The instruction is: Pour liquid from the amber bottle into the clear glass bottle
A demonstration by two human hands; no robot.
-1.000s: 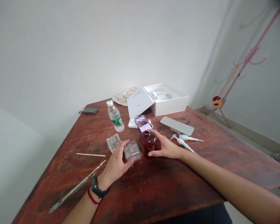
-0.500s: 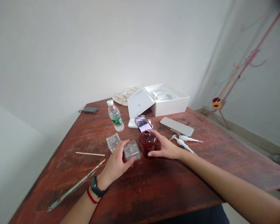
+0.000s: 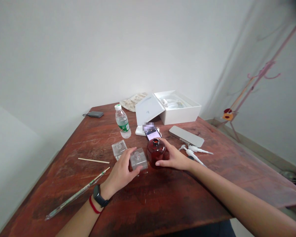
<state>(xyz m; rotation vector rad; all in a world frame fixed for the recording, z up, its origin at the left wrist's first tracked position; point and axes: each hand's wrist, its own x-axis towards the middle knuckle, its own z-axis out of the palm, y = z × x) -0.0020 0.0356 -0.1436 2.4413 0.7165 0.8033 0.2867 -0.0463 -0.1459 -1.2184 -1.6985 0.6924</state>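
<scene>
Left hand (image 3: 122, 171) clasped around a clear square container (image 3: 139, 158), right hand (image 3: 174, 158) around an open-necked dark red bottle (image 3: 153, 153) just beside it, on a wooden counter (image 3: 162, 200), two white pumps (image 3: 198, 150) lying nearby.

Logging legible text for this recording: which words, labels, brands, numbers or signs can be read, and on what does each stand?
None is readable.
Water bottle: green label, print too small.
Phone: partly pixelated, the rest too small.
White box lid: faint mark, unreadable.
Stick wrapper: green print, blurred.
Red bottle: no lettering seen.
</scene>
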